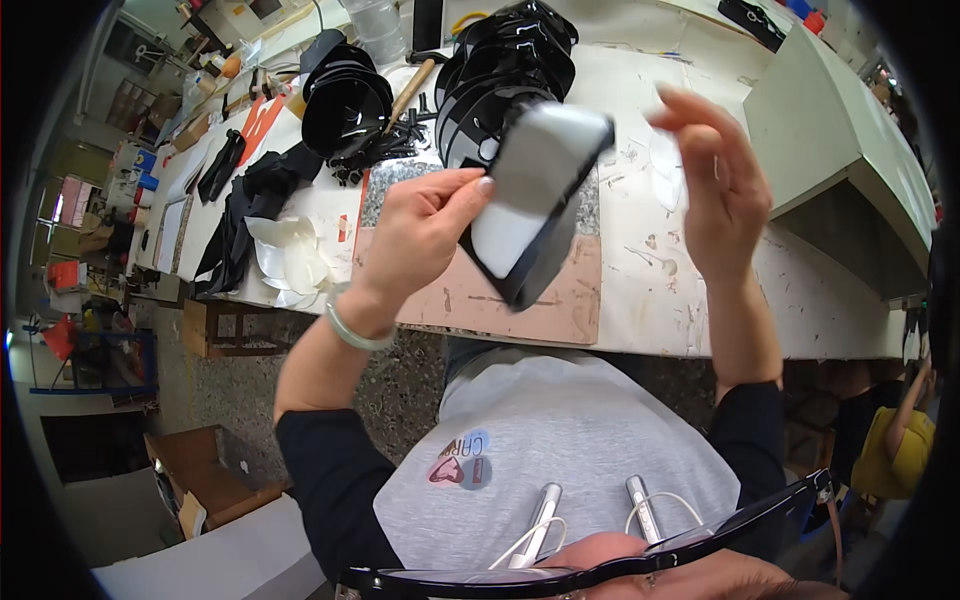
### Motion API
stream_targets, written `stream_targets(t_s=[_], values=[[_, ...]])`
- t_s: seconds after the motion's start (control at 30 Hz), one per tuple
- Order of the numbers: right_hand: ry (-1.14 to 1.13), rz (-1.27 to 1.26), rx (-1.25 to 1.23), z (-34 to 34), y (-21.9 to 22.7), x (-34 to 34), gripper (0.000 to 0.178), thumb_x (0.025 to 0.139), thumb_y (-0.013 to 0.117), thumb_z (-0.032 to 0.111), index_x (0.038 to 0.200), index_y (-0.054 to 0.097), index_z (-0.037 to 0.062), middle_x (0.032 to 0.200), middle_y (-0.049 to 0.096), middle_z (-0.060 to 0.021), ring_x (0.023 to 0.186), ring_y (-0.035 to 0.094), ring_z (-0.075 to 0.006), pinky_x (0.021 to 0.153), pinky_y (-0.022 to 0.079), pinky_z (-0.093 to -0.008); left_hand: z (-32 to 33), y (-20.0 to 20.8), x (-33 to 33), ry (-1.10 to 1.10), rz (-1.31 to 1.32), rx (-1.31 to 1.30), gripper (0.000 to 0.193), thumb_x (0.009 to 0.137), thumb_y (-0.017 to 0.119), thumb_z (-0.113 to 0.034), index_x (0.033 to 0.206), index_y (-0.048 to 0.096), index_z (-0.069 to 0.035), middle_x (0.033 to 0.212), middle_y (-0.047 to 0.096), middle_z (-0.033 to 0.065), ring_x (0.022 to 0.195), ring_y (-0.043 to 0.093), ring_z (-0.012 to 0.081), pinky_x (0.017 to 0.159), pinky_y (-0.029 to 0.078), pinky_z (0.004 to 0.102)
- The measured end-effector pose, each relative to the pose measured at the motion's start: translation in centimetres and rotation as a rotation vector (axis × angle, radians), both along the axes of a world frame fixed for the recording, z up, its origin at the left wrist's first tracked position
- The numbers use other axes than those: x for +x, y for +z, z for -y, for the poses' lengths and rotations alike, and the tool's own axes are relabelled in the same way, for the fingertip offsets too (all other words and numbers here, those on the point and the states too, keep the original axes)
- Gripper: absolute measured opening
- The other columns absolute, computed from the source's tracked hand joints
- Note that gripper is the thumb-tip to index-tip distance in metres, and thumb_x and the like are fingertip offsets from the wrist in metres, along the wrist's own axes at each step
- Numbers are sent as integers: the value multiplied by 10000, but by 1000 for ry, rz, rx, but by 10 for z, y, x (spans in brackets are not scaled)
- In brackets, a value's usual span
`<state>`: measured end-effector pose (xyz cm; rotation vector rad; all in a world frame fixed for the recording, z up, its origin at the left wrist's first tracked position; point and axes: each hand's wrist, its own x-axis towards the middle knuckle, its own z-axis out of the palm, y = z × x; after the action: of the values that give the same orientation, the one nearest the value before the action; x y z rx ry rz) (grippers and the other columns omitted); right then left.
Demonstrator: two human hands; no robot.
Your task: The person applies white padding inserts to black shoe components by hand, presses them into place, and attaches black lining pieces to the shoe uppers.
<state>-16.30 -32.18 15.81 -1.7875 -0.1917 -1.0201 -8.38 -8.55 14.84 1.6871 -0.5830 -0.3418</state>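
Note:
My left hand (pixel 428 232) pinches the left edge of a glossy black curved piece with a pale grey-white face (pixel 535 185), between thumb and fingers. The piece is tilted in the air above the work board and blurred by motion; its exact kind is unclear. To its right, my right hand (pixel 722 185) is raised apart from it, fingers partly stretched and holding nothing visible. Just beyond the held piece is a stack of similar glossy black pieces (pixel 530 50). Another black stack (pixel 345 105) stands to the left.
A pinkish-brown board (pixel 570 300) lies at the table's near edge. Small black parts (pixel 400 135) and a wooden-handled hammer (pixel 412 92) lie between the stacks. White curved pieces (pixel 290 255) and black material (pixel 255 205) are at left. A grey metal hood (pixel 830 120) stands at right.

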Motion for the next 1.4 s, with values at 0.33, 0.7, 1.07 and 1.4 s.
stream_targets(t_s=[0.33, 0.7, 1.07, 1.4], values=[[223, -418, 20, 1, -23, 30, 180, 836, 653, 129, 863, 622, -46, 668, 623, -99, 557, 498, -108, 533, 438, -289, 45, -21, -33, 10, 105, -164, 235, 933, 571, -100, 1096, 623, 61, 836, 671, 50, 737, 603, 84, 664, 489, 178], [718, -612, -200, 44, 29, 16, 241, 790, 645, -21, 1029, 654, -48, 825, 692, -67, 696, 575, -75, 651, 491, -240, 26, -42, 59, -541, -97, -172, 542, 750, 729, -140, 1219, 512, 25, 1228, 548, 103, 1087, 516, 171, 946, 399, 319], [-494, 277, -455, 54, -32, 37, 329, 767, 615, -20, 1094, 584, -8, 1012, 653, -166, 846, 664, -317, 696, 539, -353, 62, -78, -58, -102, 493, -162, 455, 759, 759, -81, 1127, 498, -21, 1123, 557, 117, 897, 568, 160, 648, 470, 263], [-170, 449, -761, 32, -19, -14, 389, 571, 698, 19, 923, 728, 183, 1061, 682, 0, 810, 521, -167, 624, 436, -241, 56, 3, -18, -356, -129, -435, 261, 870, 638, -25, 1111, 561, 42, 967, 611, 39, 897, 580, 113, 815, 472, 243]])
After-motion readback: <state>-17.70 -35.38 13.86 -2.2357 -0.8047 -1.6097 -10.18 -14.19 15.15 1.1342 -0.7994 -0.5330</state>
